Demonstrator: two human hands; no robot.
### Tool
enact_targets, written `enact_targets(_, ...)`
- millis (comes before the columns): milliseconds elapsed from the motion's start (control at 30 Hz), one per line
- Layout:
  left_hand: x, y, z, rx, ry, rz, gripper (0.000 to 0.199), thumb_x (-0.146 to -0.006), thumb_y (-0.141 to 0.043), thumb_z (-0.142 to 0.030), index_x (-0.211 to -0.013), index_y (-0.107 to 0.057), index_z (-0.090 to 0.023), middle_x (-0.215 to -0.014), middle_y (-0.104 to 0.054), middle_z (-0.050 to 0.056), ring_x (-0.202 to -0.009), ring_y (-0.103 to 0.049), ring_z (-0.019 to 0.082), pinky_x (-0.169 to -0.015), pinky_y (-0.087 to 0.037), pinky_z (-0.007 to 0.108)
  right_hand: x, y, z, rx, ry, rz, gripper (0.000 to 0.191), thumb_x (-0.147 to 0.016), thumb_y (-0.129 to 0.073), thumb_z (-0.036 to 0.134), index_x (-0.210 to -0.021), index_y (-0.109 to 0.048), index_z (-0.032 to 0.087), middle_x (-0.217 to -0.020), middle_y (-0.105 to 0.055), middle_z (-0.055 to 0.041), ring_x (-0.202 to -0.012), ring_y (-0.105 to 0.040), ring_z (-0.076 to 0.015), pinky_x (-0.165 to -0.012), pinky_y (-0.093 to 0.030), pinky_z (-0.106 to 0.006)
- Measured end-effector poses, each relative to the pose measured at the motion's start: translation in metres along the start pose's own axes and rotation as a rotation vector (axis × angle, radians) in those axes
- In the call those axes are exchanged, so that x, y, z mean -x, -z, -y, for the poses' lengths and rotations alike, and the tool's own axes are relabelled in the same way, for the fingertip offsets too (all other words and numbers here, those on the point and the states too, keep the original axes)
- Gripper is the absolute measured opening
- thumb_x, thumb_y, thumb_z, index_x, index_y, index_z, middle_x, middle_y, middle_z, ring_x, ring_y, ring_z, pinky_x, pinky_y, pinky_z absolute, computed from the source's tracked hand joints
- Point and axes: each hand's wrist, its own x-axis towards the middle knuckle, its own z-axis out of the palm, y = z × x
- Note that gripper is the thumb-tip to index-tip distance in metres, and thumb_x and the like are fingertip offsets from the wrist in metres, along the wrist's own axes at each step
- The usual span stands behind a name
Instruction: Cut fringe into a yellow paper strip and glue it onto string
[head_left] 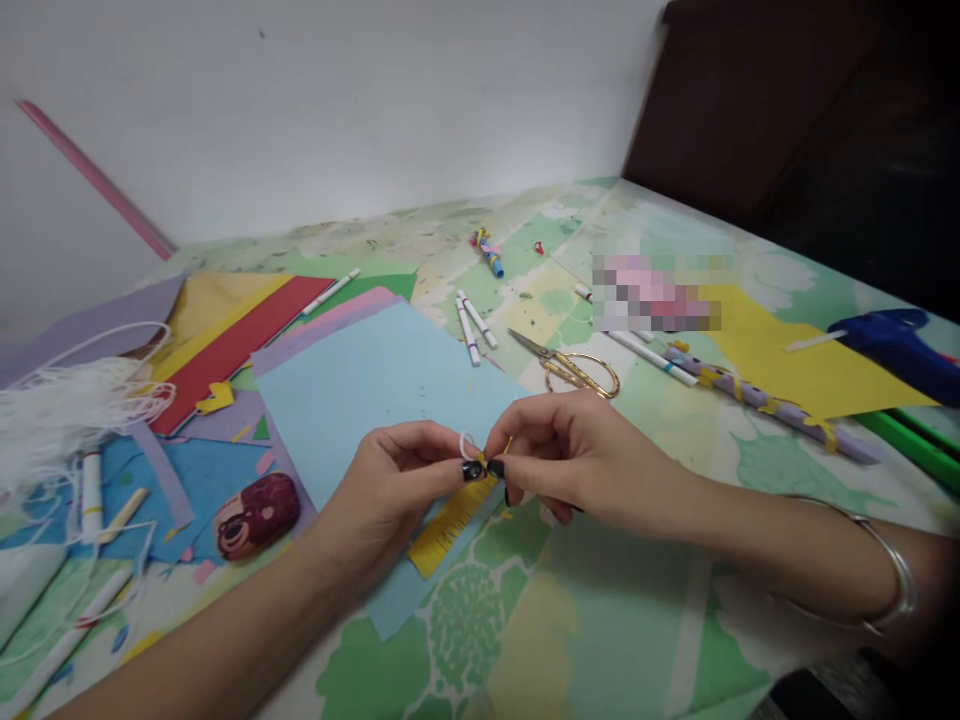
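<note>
My left hand (405,485) and my right hand (574,455) meet near the middle, thumb tips almost touching. Both pinch a fringed yellow paper strip (446,530) at its upper end, where a small loop of white string (466,443) stands up between the fingers. The strip hangs down to the left below my thumbs, over a light blue sheet (375,380). Which fingers hold the string is hard to make out. Gold-handled scissors (574,370) lie beyond my right hand.
White string (71,410), a dark red mouse (257,515) and coloured papers (240,350) lie at left. White markers (468,328) and a small blue roll (490,253) are farther back. At right are a wrapped purple roll (772,402), yellow paper (795,350) and a blue glue gun (900,350).
</note>
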Motion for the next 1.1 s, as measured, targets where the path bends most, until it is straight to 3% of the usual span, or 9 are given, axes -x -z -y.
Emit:
enact_targets(233, 0.0004, -0.0004, 0.0003, -0.028, 0.0, 0.011, 0.006, -0.066, -0.073, -0.013, -0.066, -0.069, -0.017, -0.067, -0.07, 0.0, -0.065, -0.065, 0.012, -0.067, -0.05, 0.023, -0.0012, -0.0034, -0.0023, -0.029, 0.001, 0.037, 0.004, -0.078, -0.053, 0.017, -0.082, -0.054, 0.016, -0.064, -0.058, 0.0029, -0.045, -0.046, -0.0048, -0.038, -0.039, -0.014)
enact_targets(600, -0.002, 0.0015, 0.0058, -0.112, -0.08, -0.045, 0.006, -0.067, -0.074, -0.015, -0.069, -0.069, -0.018, -0.068, -0.069, -0.002, -0.064, -0.061, 0.008, -0.063, -0.048, 0.017, -0.0004, -0.0047, -0.0038, 0.048, 0.026, -0.037, 0.005, -0.079, -0.054, 0.02, -0.082, -0.054, 0.017, -0.062, -0.056, 0.0033, -0.045, -0.045, -0.0052, -0.038, -0.035, -0.015)
enact_targets(1100, -0.0007, -0.0007, 0.0075, -0.192, -0.144, -0.095, 0.006, -0.068, -0.072, -0.014, -0.068, -0.069, -0.019, -0.07, -0.069, -0.002, -0.067, -0.061, 0.008, -0.066, -0.048, 0.018, 0.0022, -0.0052, -0.0037, 0.23, 0.196, -0.104, 0.004, -0.075, -0.055, 0.012, -0.075, -0.055, 0.016, -0.056, -0.051, 0.0062, -0.047, -0.046, -0.0043, -0.043, -0.035, -0.015)
